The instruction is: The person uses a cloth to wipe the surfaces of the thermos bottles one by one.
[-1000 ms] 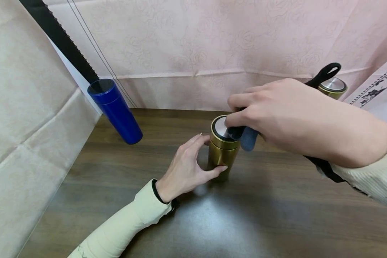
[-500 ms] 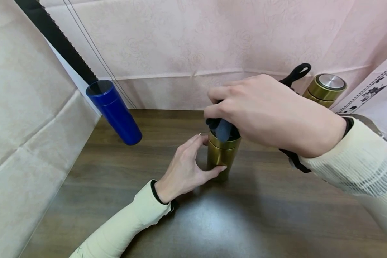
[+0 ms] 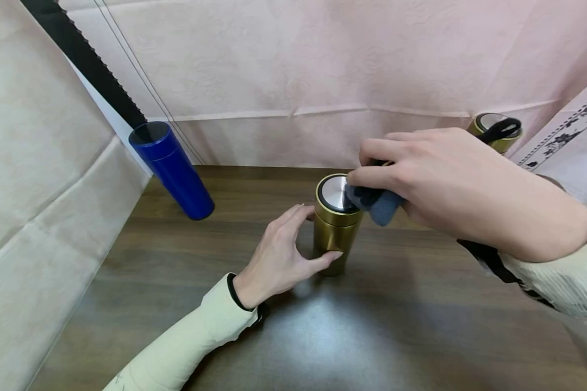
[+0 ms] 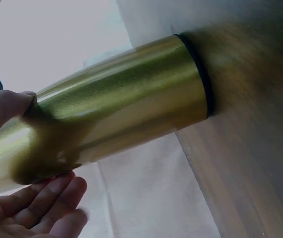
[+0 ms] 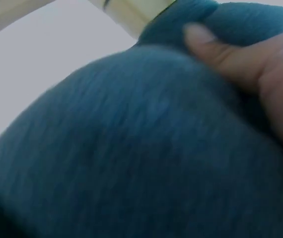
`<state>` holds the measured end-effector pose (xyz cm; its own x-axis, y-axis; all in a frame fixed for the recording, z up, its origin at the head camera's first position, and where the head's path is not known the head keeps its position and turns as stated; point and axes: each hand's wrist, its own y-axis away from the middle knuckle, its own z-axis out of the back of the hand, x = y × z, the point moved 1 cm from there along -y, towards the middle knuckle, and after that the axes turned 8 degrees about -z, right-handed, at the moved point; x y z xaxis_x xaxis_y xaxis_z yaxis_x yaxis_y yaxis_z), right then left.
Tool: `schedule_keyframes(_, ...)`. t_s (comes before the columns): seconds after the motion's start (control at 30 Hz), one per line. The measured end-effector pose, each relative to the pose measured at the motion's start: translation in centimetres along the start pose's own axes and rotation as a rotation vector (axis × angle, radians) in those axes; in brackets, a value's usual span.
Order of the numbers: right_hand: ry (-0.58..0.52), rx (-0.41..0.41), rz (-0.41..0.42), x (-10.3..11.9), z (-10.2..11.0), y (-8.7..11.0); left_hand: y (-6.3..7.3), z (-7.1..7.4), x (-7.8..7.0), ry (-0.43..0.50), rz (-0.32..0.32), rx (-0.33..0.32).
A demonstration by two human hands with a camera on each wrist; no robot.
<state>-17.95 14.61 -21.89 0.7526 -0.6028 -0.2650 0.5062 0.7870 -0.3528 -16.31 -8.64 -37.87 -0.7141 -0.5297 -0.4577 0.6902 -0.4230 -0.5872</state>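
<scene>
A gold thermos flask with a silver-topped lid stands upright on the wooden table. My left hand holds it from the left, thumb on the near side and fingers toward the far side; the left wrist view shows the flask's gold body and dark base. My right hand grips a soft blue-grey fabric duster, its black looped handle sticking out behind the hand. The duster touches or nearly touches the lid's right edge. Blue-grey fabric fills most of the right wrist view.
A blue cylinder stands at the back left, near the corner. Behind my right hand, a second gold flask is partly hidden at the back right. Pale patterned cloth hangs along the back and left edges of the wooden table.
My right hand moved left with the duster, covering the lid, then back right, so the lid's top shows again. The left hand and flask stay in place.
</scene>
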Motion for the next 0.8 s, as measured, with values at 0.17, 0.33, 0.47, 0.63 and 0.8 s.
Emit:
schedule_keyframes(0.17, -0.196, -0.092, -0.083, -0.5, -1.0, 2.5, 0.1, 0.0, 0.0, 0.0, 0.013, 0.011)
schedule_keyframes(0.33, -0.445, -0.178, -0.287, -0.3, -2.6, 4.6, 0.1, -0.1, 0.2, -0.007, -0.002, -0.006)
schedule_keyframes(0.47, -0.589, -0.233, -0.395, -0.2, -4.1, 5.4, 0.1, -0.3, 0.4, 0.042, 0.003, -0.005)
schedule_keyframes(0.63, -0.705, -0.273, -0.554, 0.0, -4.9, 5.8, 0.3, -0.7, 0.6, 0.124, 0.035, 0.0)
schedule_keyframes(0.8, -0.752, -0.245, -0.632, -0.2, -5.9, 5.5, 0.4, -1.0, 0.8, 0.182, 0.06, -0.019)
